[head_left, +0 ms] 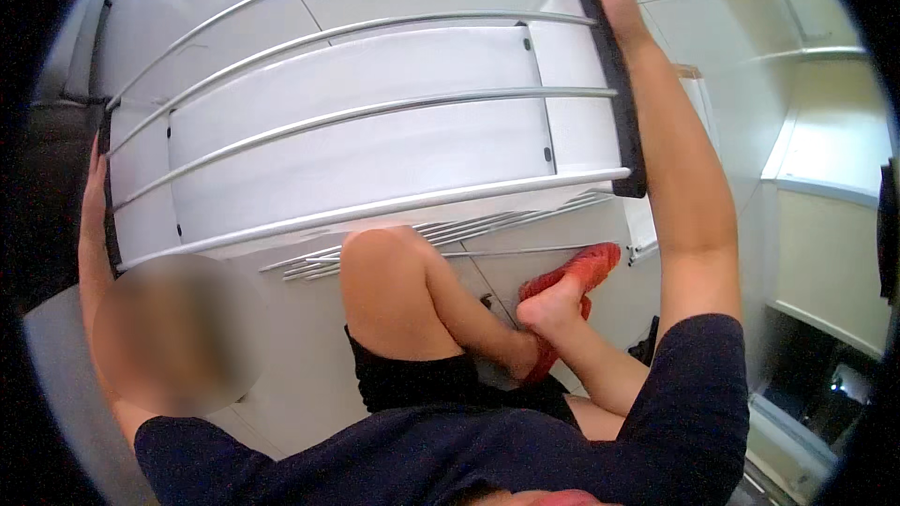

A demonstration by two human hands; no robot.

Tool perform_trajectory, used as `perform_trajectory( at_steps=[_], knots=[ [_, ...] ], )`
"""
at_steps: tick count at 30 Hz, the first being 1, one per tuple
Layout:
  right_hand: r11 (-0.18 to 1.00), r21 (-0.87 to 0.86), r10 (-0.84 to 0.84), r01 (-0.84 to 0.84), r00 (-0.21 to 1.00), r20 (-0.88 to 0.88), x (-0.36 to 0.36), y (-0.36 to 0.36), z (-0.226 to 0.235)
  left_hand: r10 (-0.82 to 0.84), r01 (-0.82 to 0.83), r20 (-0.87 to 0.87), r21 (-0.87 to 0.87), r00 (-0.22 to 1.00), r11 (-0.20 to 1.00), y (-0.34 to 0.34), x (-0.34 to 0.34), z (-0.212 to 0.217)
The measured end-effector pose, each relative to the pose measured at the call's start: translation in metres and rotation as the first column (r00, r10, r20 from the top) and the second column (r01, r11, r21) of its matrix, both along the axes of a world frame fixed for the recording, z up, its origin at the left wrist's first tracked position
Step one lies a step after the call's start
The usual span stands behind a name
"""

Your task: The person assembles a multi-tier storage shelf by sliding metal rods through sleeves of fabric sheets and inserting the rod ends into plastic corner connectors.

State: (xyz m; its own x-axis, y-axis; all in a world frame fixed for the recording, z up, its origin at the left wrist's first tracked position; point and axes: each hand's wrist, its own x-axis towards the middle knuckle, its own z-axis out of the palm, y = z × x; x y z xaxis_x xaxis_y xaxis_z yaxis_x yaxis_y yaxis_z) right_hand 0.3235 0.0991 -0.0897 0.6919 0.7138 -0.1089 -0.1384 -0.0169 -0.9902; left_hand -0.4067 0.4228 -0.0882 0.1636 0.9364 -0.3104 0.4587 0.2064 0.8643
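Observation:
A wide rack [375, 118] of silver metal rods with black end pieces stands in front of me, with white panels behind its rods. My right hand [619, 2] holds its right black end piece [614, 84] from the outside, fingers stretched along the edge near the top. On the opposite side my left hand [96, 183] holds the left black end piece [106, 183], its fingers pointing up along it. The rack is held between my two hands. The far sides of both hands are partly hidden.
Several loose metal rods [319, 264] lie on the tiled floor [291, 365] below the rack, beside my bent knee. My feet wear red slippers [595, 267]. A pale cabinet [825, 262] stands at the right. Dark furniture [56, 187] is at the left. A blurred patch hides part of the lower left.

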Motion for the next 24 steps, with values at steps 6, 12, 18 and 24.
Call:
perform_trajectory(
  at_steps=[6,12,18,24],
  knots=[
    [0.935,-0.002,0.355,-0.356,0.933,0.052,-0.018,0.008,-0.006,-0.001,-0.001,0.026,0.047,1.0,0.999,-0.005,-0.007,-0.006],
    [1.0,0.023,0.004,-0.001,0.995,-0.101,-0.018,-0.114,0.021,-0.014,0.005,0.085,0.104,0.996,0.995,0.001,-0.013,-0.014],
    [0.995,-0.029,-0.094,0.094,0.996,-0.007,-0.033,-0.214,0.032,0.03,-0.089,0.4,0.129,0.916,0.988,-0.058,-0.065,-0.001],
    [0.995,0.022,-0.101,0.101,0.995,-0.022,-0.066,-0.196,0.01,0.052,0.099,0.58,-0.225,0.813,0.969,-0.115,-0.062,-0.014]
  ],
)
